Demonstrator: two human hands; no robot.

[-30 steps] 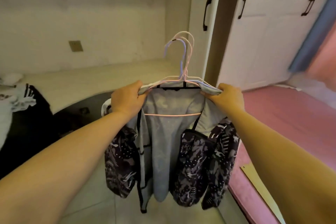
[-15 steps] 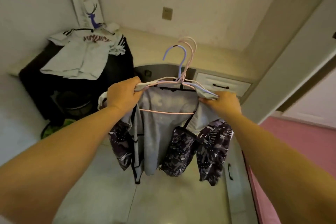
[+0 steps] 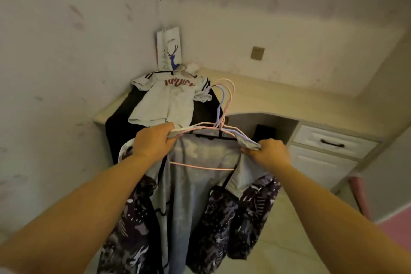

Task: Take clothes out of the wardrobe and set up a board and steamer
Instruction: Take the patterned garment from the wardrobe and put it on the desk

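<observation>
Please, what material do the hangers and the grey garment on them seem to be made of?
The hangers look like thin wire with a smooth pink or lilac coating: slim rods and matte pastel colour. The grey garment seems a soft woven or knit cloth, since it drapes in loose folds; the fibre cannot be told.

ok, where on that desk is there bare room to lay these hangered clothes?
Bare desktop runs from the white T-shirt rightward under the wall socket to above the drawers. Crowded: the left corner, with T-shirt, black cloth and paper bag.
</observation>
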